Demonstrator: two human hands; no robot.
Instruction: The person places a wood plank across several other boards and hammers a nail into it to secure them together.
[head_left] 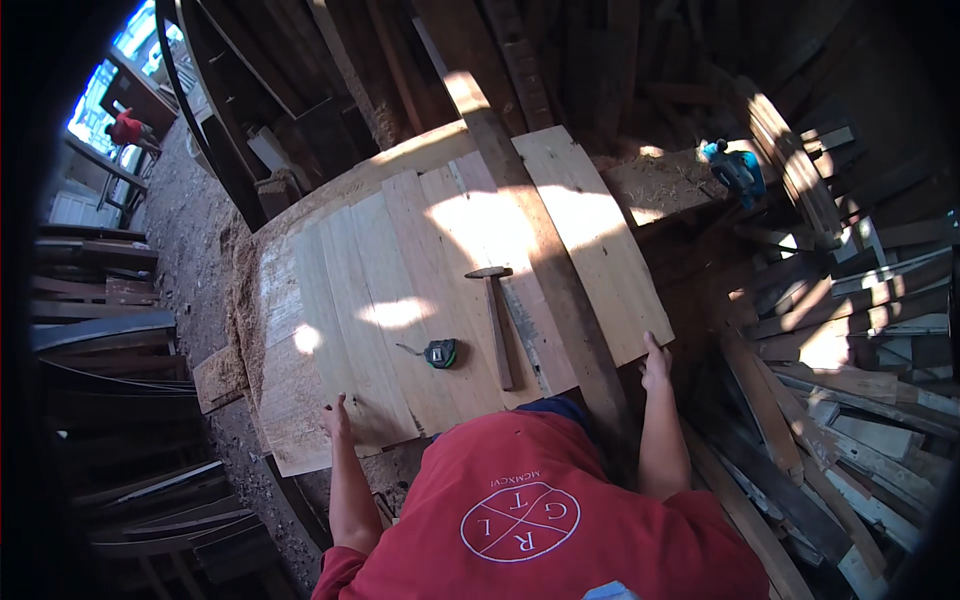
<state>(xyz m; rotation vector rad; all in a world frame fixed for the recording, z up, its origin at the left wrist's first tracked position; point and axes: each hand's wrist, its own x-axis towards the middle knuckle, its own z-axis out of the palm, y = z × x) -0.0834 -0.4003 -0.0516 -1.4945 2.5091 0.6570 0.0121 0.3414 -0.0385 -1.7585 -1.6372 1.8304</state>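
Observation:
Pale wooden boards (360, 260) lie side by side as a wide panel in front of me. My left hand (336, 416) is over the near left part of the panel, fingers apart and nothing held. At the near right corner, my right hand (655, 364) grips the edge of a wide pale board (590, 220); some of its fingers are hidden. A long dark timber (545, 255) runs across the boards, left of that wide board. Between my hands lie a hammer (499, 335) with a wooden handle and a black and green tape measure (440, 353), its tip slightly out.
A blue power tool (735, 172) sits on a sawdust-covered surface at the far right. Scrap timber (840, 430) is heaped on the right, and planks (110, 340) are stacked on the left. Sawdust (240, 300) lines the panel's left side. Another person (128, 130) is far off, upper left.

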